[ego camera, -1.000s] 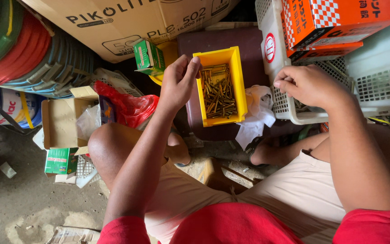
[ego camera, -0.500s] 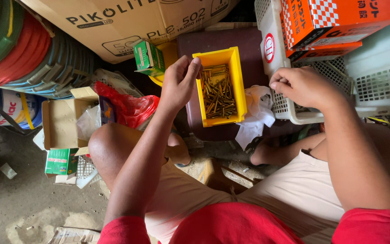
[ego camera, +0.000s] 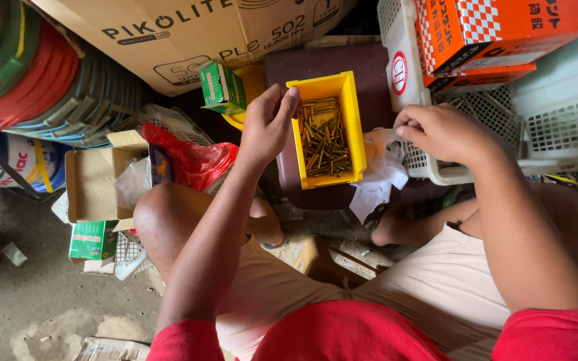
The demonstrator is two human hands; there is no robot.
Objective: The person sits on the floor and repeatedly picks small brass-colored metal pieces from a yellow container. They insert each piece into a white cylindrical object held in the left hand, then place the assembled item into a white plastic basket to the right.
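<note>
Both hands busy at the yellow bin [ego camera: 354, 113] of brass screws [ego camera: 322, 137]

Left hand [ego camera: 267, 127] grips the bin's left rim, thumb + fingers pinched on it. Right hand [ego camera: 439, 130] is over by the white basket [ego camera: 429, 167], fingertips pinched tight, can't tell on what. Bin sits on a dark maroon box [ego camera: 316, 60], white rag [ego camera: 379, 177] just beside.

Soft, even daylight; sharp focus, edges slightly warped.

Single head-worn view, looking steeply down from above the seated person's lap. Close range: arms, knees and the yellow bin [ego camera: 326, 130] fill the frame. Floor [ego camera: 48, 301] at lower left, stacked boxes along top edge.
</note>
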